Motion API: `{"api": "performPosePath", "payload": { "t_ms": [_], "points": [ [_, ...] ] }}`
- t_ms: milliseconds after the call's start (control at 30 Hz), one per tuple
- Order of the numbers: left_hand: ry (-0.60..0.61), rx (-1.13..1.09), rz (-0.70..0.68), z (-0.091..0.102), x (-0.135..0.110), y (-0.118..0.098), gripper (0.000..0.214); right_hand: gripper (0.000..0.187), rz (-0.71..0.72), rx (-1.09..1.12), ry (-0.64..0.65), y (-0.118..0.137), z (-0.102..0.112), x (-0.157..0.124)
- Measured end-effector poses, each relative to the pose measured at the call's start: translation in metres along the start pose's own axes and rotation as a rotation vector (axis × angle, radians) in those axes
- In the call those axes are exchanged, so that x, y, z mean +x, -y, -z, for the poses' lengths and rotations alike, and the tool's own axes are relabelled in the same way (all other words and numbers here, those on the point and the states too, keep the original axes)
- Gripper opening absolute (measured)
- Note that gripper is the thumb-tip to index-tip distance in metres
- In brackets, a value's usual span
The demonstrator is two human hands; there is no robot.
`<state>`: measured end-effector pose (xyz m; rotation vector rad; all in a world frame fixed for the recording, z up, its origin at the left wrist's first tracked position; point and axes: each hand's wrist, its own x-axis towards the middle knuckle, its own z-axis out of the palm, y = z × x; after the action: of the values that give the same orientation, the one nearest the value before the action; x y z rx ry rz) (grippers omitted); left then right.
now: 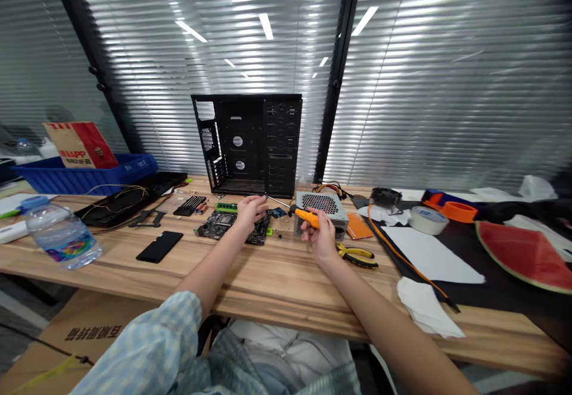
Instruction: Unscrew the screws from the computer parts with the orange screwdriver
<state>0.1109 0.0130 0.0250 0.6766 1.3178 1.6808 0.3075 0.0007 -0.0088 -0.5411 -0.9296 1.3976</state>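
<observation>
Gripping orange-handled screwdriver (306, 217) in right hand (320, 235), shaft pointing left; left hand (250, 213) half-open, empty, just over motherboard (223, 226) on wooden tabletop (286, 282), near power supply (320, 210).

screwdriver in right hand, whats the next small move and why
Probably lower the screwdriver until its tip meets the motherboard: the right hand already grips the handle, but the shaft points past the left hand and its tip sits beyond the motherboard's far edge.
</observation>
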Motion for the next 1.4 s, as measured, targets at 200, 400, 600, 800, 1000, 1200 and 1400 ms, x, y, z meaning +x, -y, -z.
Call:
{"api": "performPosePath", "payload": {
  "t_ms": [200,400,600,800,1000,1200,1400],
  "points": [
    [-0.003,0.008,0.006,0.0,0.0017,0.0009,0.04,0.055,-0.005,-0.004,0.003,-0.0004,0.0007,0.0005],
    [-0.003,0.015,0.009,0.0001,0.0027,0.0014,0.037,0.055,-0.004,-0.001,0.001,0.0002,0.0008,0.0],
    [-0.001,0.027,0.011,-0.0009,0.0013,0.0006,0.036,0.056,-0.007,0.002,-0.009,0.0012,0.0006,0.0005],
    [-0.002,0.03,0.031,-0.001,0.0018,0.0002,0.032,0.056,-0.004,0.012,-0.017,0.0015,-0.0004,0.0008],
    [0.039,-0.008,0.047,0.0021,0.0035,-0.0002,0.03,0.053,-0.004,0.015,-0.017,0.0024,-0.0012,0.0003],
    [0.065,-0.069,0.055,0.0021,0.0037,0.0008,0.037,0.054,-0.018,0.03,-0.03,0.0046,-0.0029,-0.0005],
    [0.081,-0.105,0.061,0.0014,0.0043,0.0014,0.035,0.056,-0.075,0.071,-0.062,0.0065,-0.0041,0.0]
  ]
}}
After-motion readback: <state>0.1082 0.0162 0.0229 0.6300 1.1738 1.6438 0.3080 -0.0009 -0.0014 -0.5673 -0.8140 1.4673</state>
